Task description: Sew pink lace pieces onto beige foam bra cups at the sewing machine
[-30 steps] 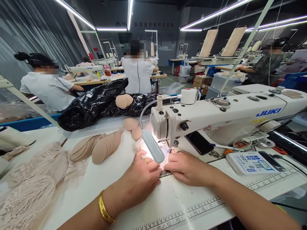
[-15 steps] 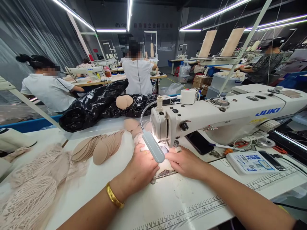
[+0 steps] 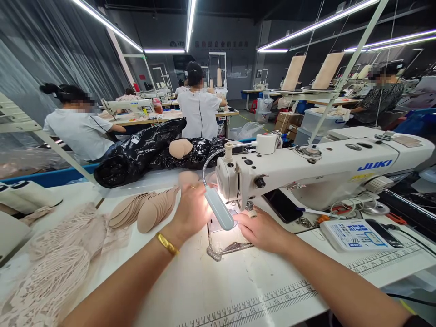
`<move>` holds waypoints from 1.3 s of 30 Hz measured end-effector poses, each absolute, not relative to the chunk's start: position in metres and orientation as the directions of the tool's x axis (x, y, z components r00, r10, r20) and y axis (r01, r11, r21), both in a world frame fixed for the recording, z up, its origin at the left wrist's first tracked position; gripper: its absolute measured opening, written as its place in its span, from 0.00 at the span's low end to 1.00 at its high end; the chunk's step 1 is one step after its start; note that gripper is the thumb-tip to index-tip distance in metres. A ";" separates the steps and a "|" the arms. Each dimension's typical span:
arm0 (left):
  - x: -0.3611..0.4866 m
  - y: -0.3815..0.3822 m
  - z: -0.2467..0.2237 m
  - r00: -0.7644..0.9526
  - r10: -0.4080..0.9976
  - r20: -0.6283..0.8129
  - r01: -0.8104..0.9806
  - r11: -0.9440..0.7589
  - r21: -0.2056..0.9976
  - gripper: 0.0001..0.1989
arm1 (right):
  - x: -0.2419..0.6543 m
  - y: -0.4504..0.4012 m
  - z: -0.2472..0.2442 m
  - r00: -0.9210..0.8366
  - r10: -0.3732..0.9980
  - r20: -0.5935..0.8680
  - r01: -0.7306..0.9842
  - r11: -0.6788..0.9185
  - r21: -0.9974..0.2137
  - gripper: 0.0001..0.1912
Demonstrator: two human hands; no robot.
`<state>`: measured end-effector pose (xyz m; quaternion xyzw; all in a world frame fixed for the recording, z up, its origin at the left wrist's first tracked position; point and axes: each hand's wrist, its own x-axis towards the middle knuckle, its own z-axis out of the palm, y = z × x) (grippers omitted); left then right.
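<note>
My left hand [image 3: 193,206], with a gold bangle and a ring, is raised left of the sewing machine's head, close to the beige pads behind the lamp. Motion smears its fingers, so what they hold, if anything, does not show. On the machine bed my right hand [image 3: 264,229] lies beside the needle area, its fingers stretched left toward the lit metal needle plate [image 3: 215,226]. A grey lamp head [image 3: 220,208] hides part of that spot. The white sewing machine [image 3: 306,168] stands above my right hand. Fanned beige oval pads [image 3: 150,213] lie left of my left hand.
Beige lace fabric [image 3: 57,259] is heaped at the left. Behind the table sits a black plastic bag [image 3: 143,145] with a few pads [image 3: 180,148] on top. A phone [image 3: 281,204] and a white box [image 3: 354,235] lie at the right. Co-workers sit farther back.
My left hand has lifted away from the needle area, moving back and left, which uncovers the needle plate. My right hand stays in nearly the same place. The view has shifted slightly.
</note>
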<state>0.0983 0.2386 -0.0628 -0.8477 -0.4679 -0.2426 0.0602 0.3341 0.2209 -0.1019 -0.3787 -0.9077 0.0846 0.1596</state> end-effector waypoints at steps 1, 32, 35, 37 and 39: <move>0.098 0.247 -0.057 0.356 0.790 0.499 0.850 -0.495 0.178 0.13 | 0.334 0.221 -0.102 -0.662 0.716 0.222 0.663 0.697 -0.273 0.13; 0.118 0.186 -0.099 0.619 0.703 0.350 0.696 -0.697 0.170 0.12 | 0.339 0.229 -0.103 -0.679 0.715 0.166 0.662 0.694 -0.281 0.09; 0.119 0.190 -0.098 0.591 0.701 0.400 0.705 -0.689 0.167 0.12 | 0.339 0.228 -0.101 -0.674 0.720 0.163 0.662 0.688 -0.299 0.10; 0.122 0.191 -0.097 0.577 0.705 0.413 0.709 -0.683 0.176 0.13 | 0.339 0.228 -0.101 -0.673 0.717 0.182 0.654 0.692 -0.307 0.10; 0.124 0.191 -0.096 0.567 0.694 0.444 0.699 -0.691 0.187 0.13 | 0.339 0.228 -0.102 -0.672 0.714 0.196 0.648 0.695 -0.312 0.10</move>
